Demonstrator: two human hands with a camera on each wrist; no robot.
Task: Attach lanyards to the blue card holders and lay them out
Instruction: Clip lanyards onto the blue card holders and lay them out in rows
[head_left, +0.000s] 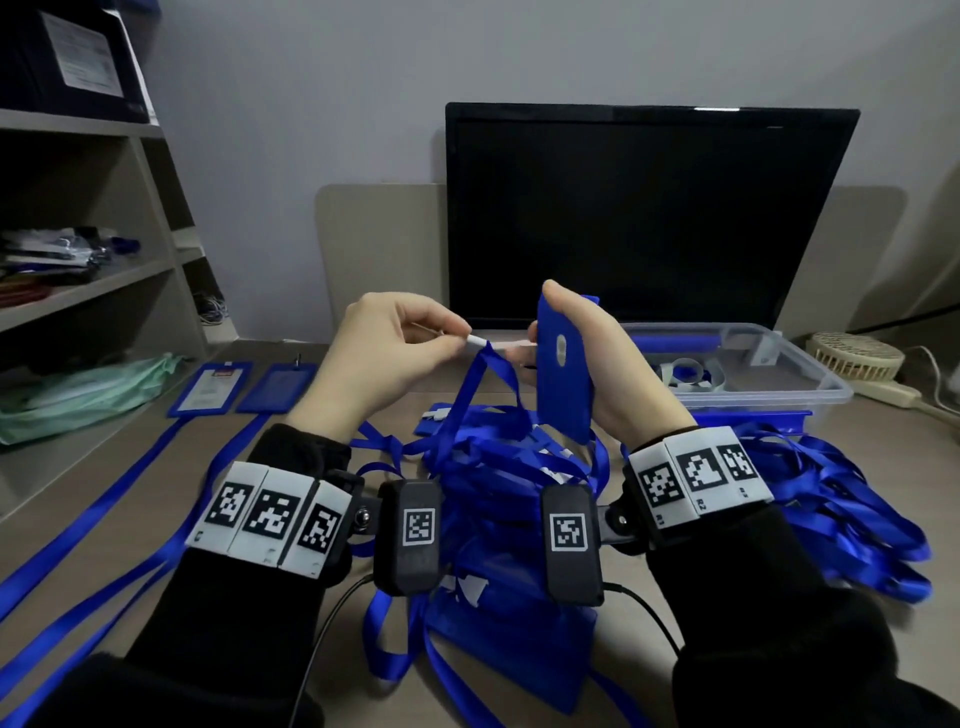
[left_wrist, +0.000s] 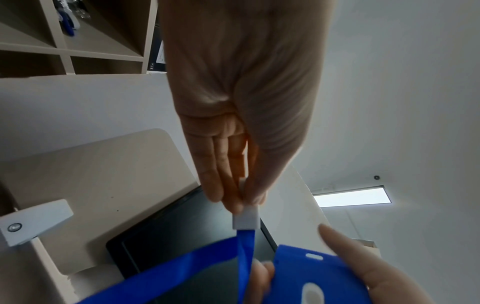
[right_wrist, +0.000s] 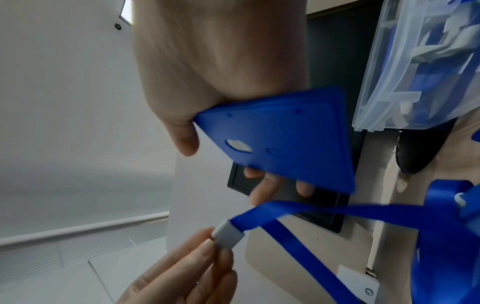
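Note:
My left hand (head_left: 405, 343) pinches the white plastic clip (head_left: 478, 342) at the end of a blue lanyard (head_left: 470, 395), whose ribbon hangs down to the pile below. In the left wrist view the clip (left_wrist: 246, 218) sticks out past my fingertips (left_wrist: 233, 205). My right hand (head_left: 592, 353) grips a blue card holder (head_left: 563, 364) upright, thumb on its top edge, fingers behind. The holder's slot (head_left: 561, 351) faces the clip, a short gap away. In the right wrist view the holder (right_wrist: 285, 139) sits above the clip (right_wrist: 228, 236).
A tangled pile of blue lanyards and holders (head_left: 498, 467) covers the desk below my hands. Two finished holders (head_left: 213, 387) (head_left: 278, 387) lie flat at the left, straps running toward me. A clear plastic bin (head_left: 769, 374) and a black monitor (head_left: 644, 213) stand behind. Shelves (head_left: 78, 270) rise at left.

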